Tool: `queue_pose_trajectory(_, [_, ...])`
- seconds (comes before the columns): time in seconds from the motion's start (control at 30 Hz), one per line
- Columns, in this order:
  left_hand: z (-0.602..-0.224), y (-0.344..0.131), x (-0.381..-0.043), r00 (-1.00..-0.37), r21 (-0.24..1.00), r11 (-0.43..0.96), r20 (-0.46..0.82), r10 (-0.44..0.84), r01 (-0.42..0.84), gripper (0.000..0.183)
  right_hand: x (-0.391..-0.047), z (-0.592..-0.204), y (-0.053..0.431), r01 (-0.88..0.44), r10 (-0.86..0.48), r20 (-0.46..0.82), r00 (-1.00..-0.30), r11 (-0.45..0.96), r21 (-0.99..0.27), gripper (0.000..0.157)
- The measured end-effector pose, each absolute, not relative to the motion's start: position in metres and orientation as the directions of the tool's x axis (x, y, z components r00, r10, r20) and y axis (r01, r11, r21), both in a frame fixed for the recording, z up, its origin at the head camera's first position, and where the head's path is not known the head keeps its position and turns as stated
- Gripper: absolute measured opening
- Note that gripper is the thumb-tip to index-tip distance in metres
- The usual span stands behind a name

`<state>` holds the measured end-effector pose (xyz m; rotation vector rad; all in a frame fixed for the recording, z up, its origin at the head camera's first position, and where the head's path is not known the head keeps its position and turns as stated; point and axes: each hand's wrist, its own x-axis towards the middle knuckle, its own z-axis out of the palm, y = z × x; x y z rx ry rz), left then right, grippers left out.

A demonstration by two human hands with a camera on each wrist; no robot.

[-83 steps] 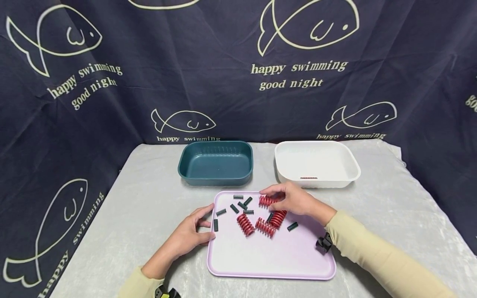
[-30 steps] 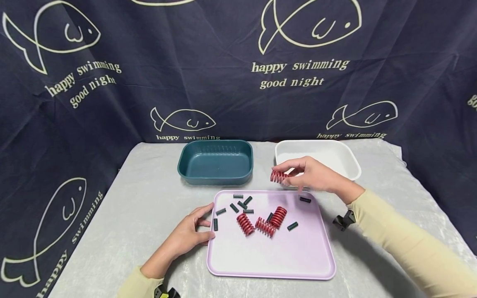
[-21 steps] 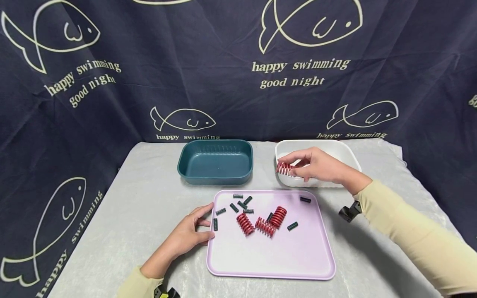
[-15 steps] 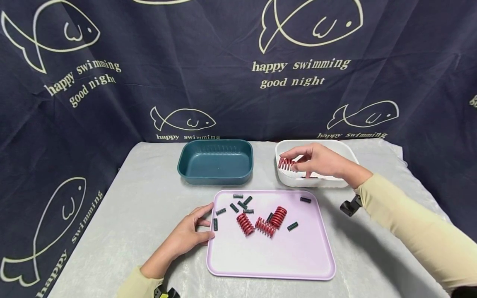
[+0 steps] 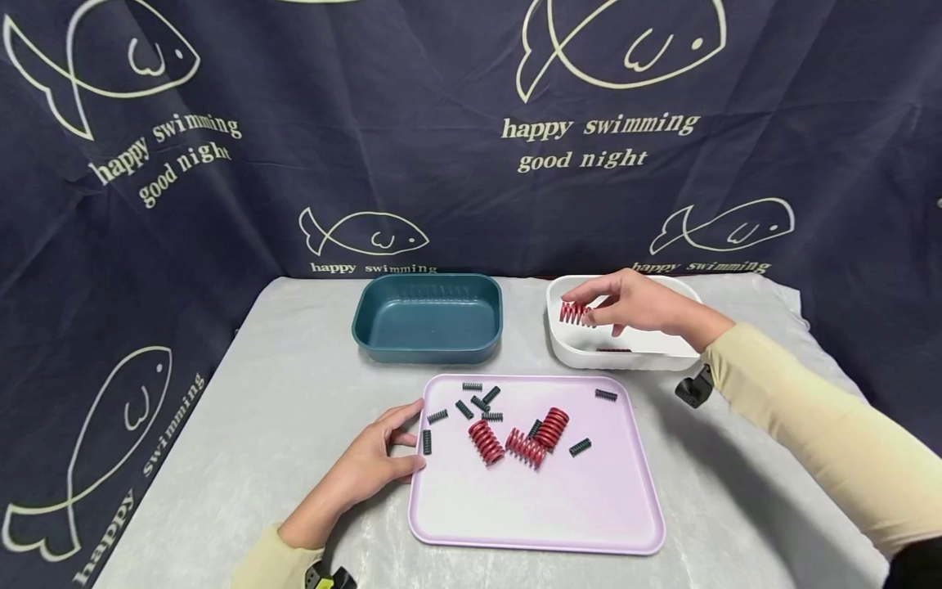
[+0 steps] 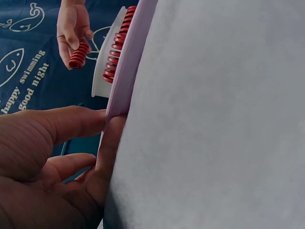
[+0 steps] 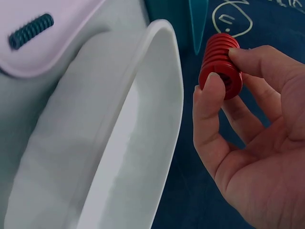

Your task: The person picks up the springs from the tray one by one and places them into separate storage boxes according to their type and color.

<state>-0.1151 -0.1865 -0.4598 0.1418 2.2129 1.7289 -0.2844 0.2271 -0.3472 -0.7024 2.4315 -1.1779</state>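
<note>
My right hand (image 5: 640, 304) pinches a thick red coil spring (image 5: 572, 313) between thumb and fingertips, above the white bin (image 5: 625, 360). The right wrist view shows that spring (image 7: 220, 59) end-on, beside the bin's rim (image 7: 164, 28). My left hand (image 5: 374, 454) grips the left edge of the lilac tray (image 5: 530, 515), thumb above and fingers tucked under, as the left wrist view shows. On the tray lie three red springs, one at left (image 5: 486, 442), one in the middle (image 5: 526, 448) and one at right (image 5: 553, 429). Several small dark green springs (image 5: 580, 447) are scattered around them.
Left of the white bin, behind the tray, stands a teal bin (image 5: 427, 355). A dark red strip (image 5: 614, 350) shows at the white bin's near inner side. A navy curtain (image 5: 471, 164) with fish drawings hangs behind the grey-clothed table (image 5: 243, 458).
My right hand has lifted a red spring from the tray's far edge and carried it over the white bin. A small dark spring shows at the tray's far right. The left hand has stayed put.
</note>
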Motion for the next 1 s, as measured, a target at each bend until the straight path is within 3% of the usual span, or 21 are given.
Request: queue_pose_trajectory(1.0, [-0.462, -0.187, -0.116, -0.943, 0.953, 0.291, -0.168, 0.287, -0.081, 0.08, -0.332, -0.371, 0.251, -0.209, -0.541, -0.271, -0.797, 0.666, -0.716, 0.043])
